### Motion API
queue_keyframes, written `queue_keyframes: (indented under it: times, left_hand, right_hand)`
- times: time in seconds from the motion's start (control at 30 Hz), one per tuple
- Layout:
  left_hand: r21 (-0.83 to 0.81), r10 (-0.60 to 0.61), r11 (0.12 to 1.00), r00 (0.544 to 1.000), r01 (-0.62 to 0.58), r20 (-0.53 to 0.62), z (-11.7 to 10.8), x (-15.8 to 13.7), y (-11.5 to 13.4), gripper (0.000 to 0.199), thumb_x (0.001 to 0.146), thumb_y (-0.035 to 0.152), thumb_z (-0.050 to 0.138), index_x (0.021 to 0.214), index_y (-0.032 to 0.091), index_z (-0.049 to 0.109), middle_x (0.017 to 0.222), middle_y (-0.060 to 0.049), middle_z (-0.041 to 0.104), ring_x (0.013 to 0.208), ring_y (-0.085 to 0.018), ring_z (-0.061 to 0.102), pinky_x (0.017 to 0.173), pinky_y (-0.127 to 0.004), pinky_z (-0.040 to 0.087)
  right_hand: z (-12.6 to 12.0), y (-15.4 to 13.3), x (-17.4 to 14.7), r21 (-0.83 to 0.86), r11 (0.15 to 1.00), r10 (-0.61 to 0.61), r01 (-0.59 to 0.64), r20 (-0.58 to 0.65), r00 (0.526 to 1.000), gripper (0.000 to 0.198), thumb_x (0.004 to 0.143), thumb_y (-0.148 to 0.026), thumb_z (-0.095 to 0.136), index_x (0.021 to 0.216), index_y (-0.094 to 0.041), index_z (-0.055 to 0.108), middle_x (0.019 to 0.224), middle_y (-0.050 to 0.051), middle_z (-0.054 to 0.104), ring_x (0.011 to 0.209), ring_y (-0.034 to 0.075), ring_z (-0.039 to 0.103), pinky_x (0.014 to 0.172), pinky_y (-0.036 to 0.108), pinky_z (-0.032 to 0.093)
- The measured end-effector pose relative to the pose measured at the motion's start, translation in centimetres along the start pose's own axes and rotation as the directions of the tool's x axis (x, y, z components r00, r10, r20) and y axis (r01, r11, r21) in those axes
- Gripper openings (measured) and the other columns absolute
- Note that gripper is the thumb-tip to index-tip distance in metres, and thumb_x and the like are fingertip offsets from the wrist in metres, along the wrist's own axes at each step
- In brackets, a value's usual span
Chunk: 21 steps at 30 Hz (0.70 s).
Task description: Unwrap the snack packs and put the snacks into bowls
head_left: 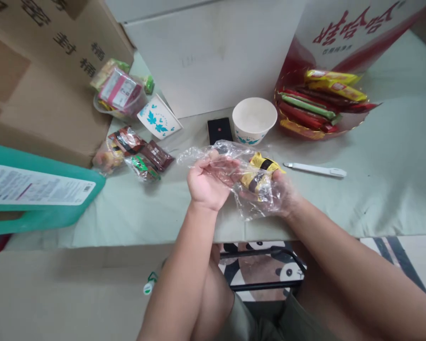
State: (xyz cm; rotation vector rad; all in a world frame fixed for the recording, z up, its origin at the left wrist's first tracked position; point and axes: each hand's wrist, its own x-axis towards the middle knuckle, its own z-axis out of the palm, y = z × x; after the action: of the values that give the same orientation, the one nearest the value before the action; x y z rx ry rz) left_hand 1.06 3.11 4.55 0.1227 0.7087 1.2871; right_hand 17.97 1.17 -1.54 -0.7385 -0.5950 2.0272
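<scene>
Above the near part of the table, a crinkled clear plastic bag (246,208) is stretched between my two hands. Two yellow packets with black bands, probably snacks, show through it; one yellow packet (264,163) sits near the top right. My right hand (286,192) is closed around the bag's right side, its thumb against the packets. My left hand (211,182) has its palm turned up and its fingers curled into the film on the left; the film partly covers those fingers.
Behind the bag are a black phone-like box (219,131) and a white paper bowl (254,116). A white utility knife (315,169) lies right. A snack basket (348,128) stands back right. Left are wrapped snacks (158,155), a tipped paper bowl (159,116) and a green jug (81,199).
</scene>
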Motion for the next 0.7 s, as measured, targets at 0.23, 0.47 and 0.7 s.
queue_keyframes:
  times: [0.23,0.47,0.7]
  left_hand:
    - [0.059,0.066,0.996,0.997,-0.063,-0.047,0.0,-0.4,0.6,0.036,0.088,0.021,0.038,0.056,0.018,0.053,0.059,-0.005,0.067,0.058,-0.017,0.070,0.053,-0.026,0.050]
    - [0.085,0.125,0.990,0.985,-0.116,-0.115,-0.1,0.1,0.4,0.038,0.093,0.027,0.040,0.058,0.019,0.054,0.066,-0.006,0.069,0.063,-0.016,0.068,0.048,-0.023,0.040]
    - [-0.067,0.243,0.968,0.970,-0.243,-0.010,-0.9,0.3,1.2,0.043,0.097,0.028,0.038,0.058,0.021,0.052,0.068,-0.002,0.064,0.070,-0.015,0.065,0.069,-0.028,0.052]
  right_hand:
    - [0.2,-0.7,-0.1,0.046,0.992,0.115,-0.114,-0.009,0.993,0.061,0.057,-0.065,0.089,0.104,-0.028,0.074,0.102,0.003,0.079,0.109,0.026,0.073,0.092,0.045,0.063]
    - [1.4,0.6,0.1,0.025,0.999,0.048,-0.048,-0.001,0.999,0.068,0.055,-0.062,0.092,0.113,-0.033,0.071,0.106,0.003,0.076,0.096,0.023,0.074,0.079,0.038,0.065]
    - [1.3,1.3,0.6,-0.016,1.000,-0.002,0.002,-0.009,1.000,0.076,0.061,-0.047,0.094,0.130,-0.037,0.062,0.099,-0.003,0.072,0.075,0.015,0.070,0.066,0.031,0.063]
